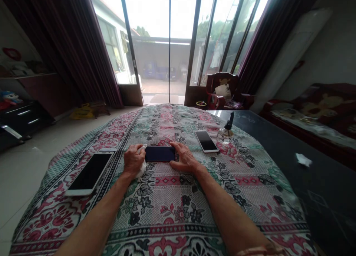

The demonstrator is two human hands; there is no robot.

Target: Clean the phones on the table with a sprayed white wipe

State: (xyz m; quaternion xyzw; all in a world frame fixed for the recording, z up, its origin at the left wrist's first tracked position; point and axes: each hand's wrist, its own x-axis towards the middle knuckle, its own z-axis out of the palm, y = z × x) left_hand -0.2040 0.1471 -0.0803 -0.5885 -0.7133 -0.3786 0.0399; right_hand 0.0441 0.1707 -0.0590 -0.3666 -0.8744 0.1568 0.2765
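A dark smartphone (160,154) lies sideways between my hands, low over the patterned cloth. My right hand (183,158) grips its right end, thumb along the near edge and fingers at the far edge. At the left end, my left hand (134,159) is closed on a white tissue (142,170), which sticks out beside the phone. Left of that hand rests a large white-framed tablet (89,173), dark screen up. To the right are a white smartphone (206,141), face up, and a clear spray bottle (225,134) with a black nozzle, standing upright.
A floral tablecloth (178,211) covers the round surface. To its right, a dark tabletop (286,159) bears a crumpled white tissue (303,160). A wooden chair (222,89) stands by the glass doors, and a wooden sofa (319,107) is at the right.
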